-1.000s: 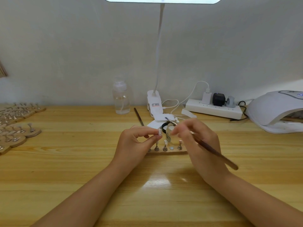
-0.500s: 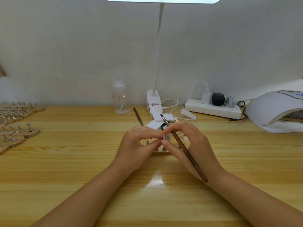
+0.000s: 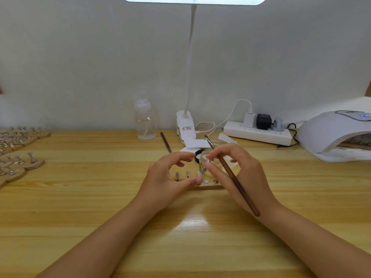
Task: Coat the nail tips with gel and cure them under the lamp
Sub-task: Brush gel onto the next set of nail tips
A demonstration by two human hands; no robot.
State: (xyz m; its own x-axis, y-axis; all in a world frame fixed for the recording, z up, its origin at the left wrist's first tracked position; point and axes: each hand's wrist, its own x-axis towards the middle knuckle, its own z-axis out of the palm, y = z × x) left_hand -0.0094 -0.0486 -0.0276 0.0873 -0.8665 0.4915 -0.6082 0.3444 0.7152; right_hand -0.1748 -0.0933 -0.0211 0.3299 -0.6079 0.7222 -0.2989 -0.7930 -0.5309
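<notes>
Nail tips (image 3: 188, 174) are standing on small pegs along a wooden strip (image 3: 208, 187) at the centre of the frame, on the tabletop (image 3: 80, 207), partly hidden behind the two hands. Largest at the right edge, the white curing lamp (image 3: 329, 135) is sitting on the tabletop with its mouth facing left. A desk lamp (image 3: 185, 125) is rising from its clip base at centre back, beside a white power strip (image 3: 257, 134) and a clear bottle (image 3: 144, 122). More wooden holders (image 3: 22, 163) are lying at the left edge. The left hand (image 3: 166, 181) is hovering over the strip with its fingers loosely curled and parted, its thumb tip near one nail tip; whether it is touching, I cannot tell. The right hand (image 3: 236, 173) is gripping a brown brush (image 3: 232, 177) that is slanting up to the left, while its thumb and forefinger are pinching a single peg (image 3: 202, 167) just above the strip. A small glass jar (image 3: 206, 157) is sitting behind the fingers
</notes>
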